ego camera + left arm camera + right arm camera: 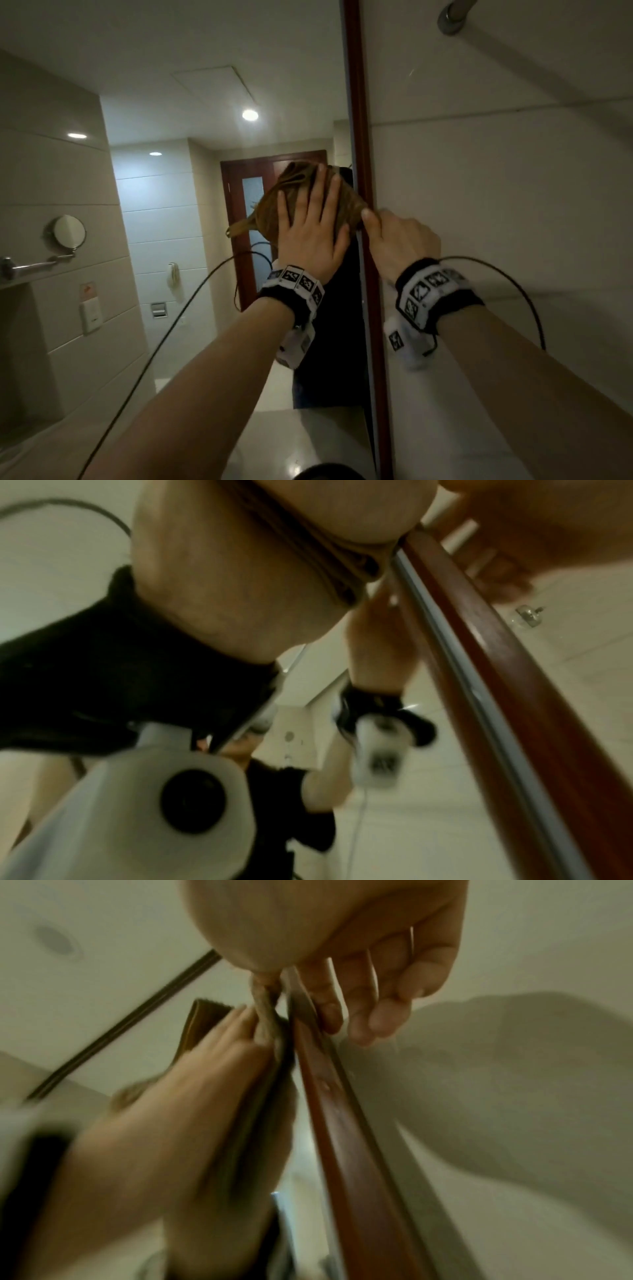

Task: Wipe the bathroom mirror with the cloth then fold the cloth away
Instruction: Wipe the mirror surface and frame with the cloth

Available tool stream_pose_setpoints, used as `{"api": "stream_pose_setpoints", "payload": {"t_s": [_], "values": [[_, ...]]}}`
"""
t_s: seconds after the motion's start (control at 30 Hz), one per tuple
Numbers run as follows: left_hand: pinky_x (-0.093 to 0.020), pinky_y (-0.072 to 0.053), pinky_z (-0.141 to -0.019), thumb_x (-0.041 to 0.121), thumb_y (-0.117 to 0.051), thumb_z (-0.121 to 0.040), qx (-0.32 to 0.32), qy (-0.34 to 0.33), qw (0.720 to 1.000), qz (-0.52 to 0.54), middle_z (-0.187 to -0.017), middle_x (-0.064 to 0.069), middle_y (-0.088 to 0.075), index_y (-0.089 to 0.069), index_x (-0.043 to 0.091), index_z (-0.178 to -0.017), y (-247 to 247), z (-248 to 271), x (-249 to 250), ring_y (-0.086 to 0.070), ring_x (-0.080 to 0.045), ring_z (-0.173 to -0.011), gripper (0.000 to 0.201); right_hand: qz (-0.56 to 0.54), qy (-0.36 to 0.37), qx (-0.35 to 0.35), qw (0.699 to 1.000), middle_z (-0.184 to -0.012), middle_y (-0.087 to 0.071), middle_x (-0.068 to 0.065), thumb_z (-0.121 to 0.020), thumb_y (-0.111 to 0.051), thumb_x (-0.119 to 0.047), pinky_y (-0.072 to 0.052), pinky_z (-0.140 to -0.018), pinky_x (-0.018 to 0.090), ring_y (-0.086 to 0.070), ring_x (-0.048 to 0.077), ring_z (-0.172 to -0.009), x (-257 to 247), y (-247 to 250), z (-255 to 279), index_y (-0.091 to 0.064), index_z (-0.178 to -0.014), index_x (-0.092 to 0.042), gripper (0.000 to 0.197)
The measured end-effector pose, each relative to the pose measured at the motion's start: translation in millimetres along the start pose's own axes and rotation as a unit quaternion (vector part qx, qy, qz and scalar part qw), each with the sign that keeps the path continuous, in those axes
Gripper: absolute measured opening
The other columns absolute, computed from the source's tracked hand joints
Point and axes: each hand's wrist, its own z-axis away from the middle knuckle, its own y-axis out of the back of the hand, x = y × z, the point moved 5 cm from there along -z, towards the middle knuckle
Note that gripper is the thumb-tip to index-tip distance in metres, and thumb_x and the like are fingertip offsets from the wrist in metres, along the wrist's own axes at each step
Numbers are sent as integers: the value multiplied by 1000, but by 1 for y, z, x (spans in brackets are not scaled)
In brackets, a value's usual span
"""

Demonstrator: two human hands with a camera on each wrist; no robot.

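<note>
The mirror point(171, 205) fills the left of the head view, with a reddish wooden frame point(359, 137) down its right edge. My left hand point(310, 219) lies flat, fingers spread, and presses a crumpled brown cloth point(267, 214) against the glass close to the frame. My right hand point(394, 236) pinches the cloth's right corner beside the frame. In the right wrist view a twisted strand of cloth point(265, 1015) runs from under the thumb, and the other fingers point(373, 1020) curl against the frame point(335, 1123). The left wrist view shows the cloth point(342, 569) squeezed under my palm point(240, 561).
Pale tiled wall point(496, 205) lies right of the frame, with a metal fitting point(452, 17) at the top. The glass reflects a door, a round shaving mirror and a towel rail. A pale countertop point(308, 438) sits below. Black cables point(164, 335) hang from both wrists.
</note>
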Motion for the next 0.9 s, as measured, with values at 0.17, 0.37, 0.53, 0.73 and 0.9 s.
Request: {"api": "stream_pose_setpoints", "payload": {"t_s": [0.17,0.37,0.53,0.73,0.9], "values": [[-56,-1,-117,49,-41,-93,-78,-16,997,23,-163,-1,0,-9,21,-156,-47,120,23,-28,-28,-142,76,10,-21,18,1000,-97,-67,18,-98,-9,-57,-41,-69,34,-62,34,-86,-10,6,-33,-64,-89,-9,74],[-56,-3,-117,51,-40,-92,-95,-53,994,9,-163,1,-4,-8,24,-156,-42,120,3,-36,-25,-135,77,-26,-30,19,999,-85,-64,15,-96,-5,-60,-42,-65,33,-53,27,-69,-5,-2,-29,-54,-75,-15,70],[-56,-2,-119,52,-30,-95,5,27,1000,-14,-164,-2,1,-3,24,-156,11,-3,-53,-5,-21,-150,73,-19,-47,20,998,-82,-61,13,-97,-6,-60,-38,-64,33,-49,26,-67,-5,-1,-27,-62,-83,-12,75],[-57,1,-118,50,-33,-94,-25,32,999,3,-162,-2,8,-3,21,-156,-27,80,-19,-4,-25,-150,75,-26,-55,28,998,-88,-64,16,-98,-9,-58,-38,-64,33,-49,26,-68,-9,-1,-26,-58,-78,-12,70],[-54,-6,-116,50,-43,-92,-98,-75,992,-4,-162,4,3,-13,24,-156,-62,185,5,-37,-25,-134,76,-21,-38,35,998,-90,-66,18,-99,-11,-57,-44,-68,36,-60,33,-79,-10,1,-28,-61,-81,-9,72]]}}
